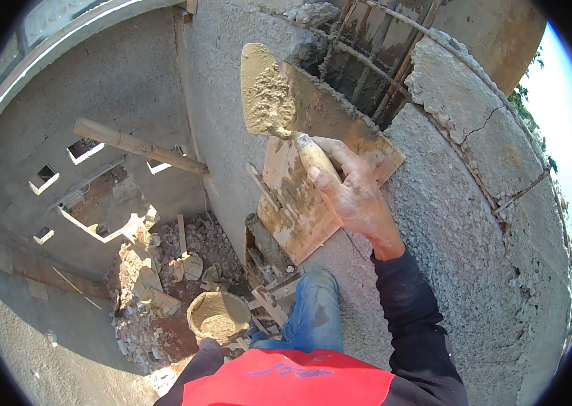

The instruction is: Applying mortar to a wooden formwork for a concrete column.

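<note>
In my right hand (354,193) is a trowel (269,95), its wooden handle wrapped by the closed fingers. Wet mortar coats the raised blade, which points away from me. Beneath the trowel, a mortar-smeared wooden board (299,210) leans against the rough concrete wall. A second, darker panel (333,108) stands beyond it, beside an opening with steel bars. Low at the left, a bucket (228,294) of wet mortar is held at its near rim by my left hand (206,336), which shows only in part; its fingers are mostly hidden.
Rebar (384,64) sticks up from the opening at the wall's top. A wooden pole (144,147) juts across on the left. Far below lie rubble (157,325) and loose timber (269,304). My jeans-covered leg (316,311) is against the wall, whose top (502,128) is cracked.
</note>
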`<state>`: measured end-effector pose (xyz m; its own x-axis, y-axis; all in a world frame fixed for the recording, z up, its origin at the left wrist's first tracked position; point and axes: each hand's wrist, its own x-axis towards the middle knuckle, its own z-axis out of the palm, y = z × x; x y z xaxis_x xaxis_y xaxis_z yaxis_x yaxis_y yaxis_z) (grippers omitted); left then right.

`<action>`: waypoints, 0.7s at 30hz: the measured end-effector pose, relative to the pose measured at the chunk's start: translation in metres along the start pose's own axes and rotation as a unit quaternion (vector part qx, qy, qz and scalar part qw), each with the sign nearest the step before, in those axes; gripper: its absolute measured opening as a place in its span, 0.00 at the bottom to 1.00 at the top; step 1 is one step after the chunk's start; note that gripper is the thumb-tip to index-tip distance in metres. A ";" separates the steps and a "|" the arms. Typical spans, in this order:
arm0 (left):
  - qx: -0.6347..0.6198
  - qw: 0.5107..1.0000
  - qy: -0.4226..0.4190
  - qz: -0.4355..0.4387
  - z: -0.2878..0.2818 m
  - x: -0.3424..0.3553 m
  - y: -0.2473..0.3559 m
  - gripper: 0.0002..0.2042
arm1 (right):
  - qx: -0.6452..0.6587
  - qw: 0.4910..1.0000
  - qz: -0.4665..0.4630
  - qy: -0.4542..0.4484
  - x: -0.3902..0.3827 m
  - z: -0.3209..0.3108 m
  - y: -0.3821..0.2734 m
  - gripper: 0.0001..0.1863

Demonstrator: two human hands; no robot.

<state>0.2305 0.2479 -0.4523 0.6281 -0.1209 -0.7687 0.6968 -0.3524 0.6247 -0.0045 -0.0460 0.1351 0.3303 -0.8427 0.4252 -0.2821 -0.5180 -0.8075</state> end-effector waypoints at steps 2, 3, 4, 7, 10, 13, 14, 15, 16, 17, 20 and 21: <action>0.022 1.000 0.000 0.007 0.001 0.001 -0.005 0.25 | -0.212 0.954 -0.210 0.005 -0.003 0.002 -0.007 0.24; 0.034 0.999 0.000 0.011 0.003 0.002 -0.008 0.25 | -0.215 0.954 -0.207 0.006 -0.005 -0.002 -0.016 0.24; 0.046 0.999 0.006 0.014 0.001 0.002 -0.010 0.25 | -0.294 0.936 -0.191 -0.006 -0.007 -0.002 -0.028 0.26; 0.083 0.996 0.015 0.019 -0.014 0.007 -0.026 0.25 | -0.386 0.912 -0.133 -0.030 -0.004 -0.013 -0.048 0.27; 0.110 0.993 0.028 0.022 -0.044 0.017 -0.031 0.25 | -0.265 0.954 -0.066 -0.120 -0.005 -0.031 -0.057 0.21; 0.149 0.988 0.009 0.027 -0.045 0.020 -0.042 0.26 | -0.168 0.974 0.026 -0.148 -0.004 -0.061 -0.033 0.20; 0.161 0.986 0.013 0.030 -0.051 0.022 -0.043 0.26 | -0.082 0.963 0.194 -0.170 0.001 -0.061 -0.044 0.19; 0.173 0.984 0.016 0.034 -0.057 0.023 -0.045 0.26 | -0.081 0.962 0.197 -0.170 0.007 -0.067 -0.045 0.19; 0.185 0.982 0.018 0.038 -0.059 0.022 -0.048 0.26 | 0.000 0.964 0.227 -0.139 0.015 -0.079 -0.044 0.20; 0.198 0.979 0.019 0.043 -0.060 0.022 -0.051 0.26 | 0.081 0.958 0.256 -0.104 0.018 -0.085 -0.045 0.20; 0.229 0.972 0.019 0.055 -0.057 0.022 -0.056 0.26 | 0.151 0.958 0.239 -0.046 0.008 -0.100 -0.063 0.21; 0.236 0.970 0.018 0.058 -0.055 0.021 -0.057 0.26 | 0.176 0.961 0.212 -0.023 0.003 -0.107 -0.067 0.20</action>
<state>0.2232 0.3166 -0.4963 0.7105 -0.1563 -0.6861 0.3895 -0.7247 0.5684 -0.0810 -0.0293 0.2340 0.2946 -0.9555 0.0144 -0.0804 -0.0398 -0.9960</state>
